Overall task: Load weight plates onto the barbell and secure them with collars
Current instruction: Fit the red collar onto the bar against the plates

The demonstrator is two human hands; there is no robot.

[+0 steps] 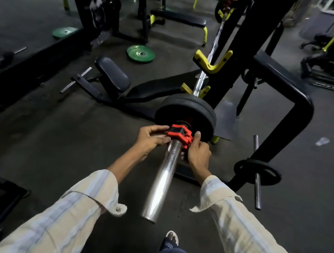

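While clasped by both hands, red collar (pixel 179 135) between fingers (pixel 198 134).

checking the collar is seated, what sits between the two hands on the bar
In the head view, the red collar on the chrome barbell sleeve lies between the left hand and right hand, both gripping it, close against the black plates.
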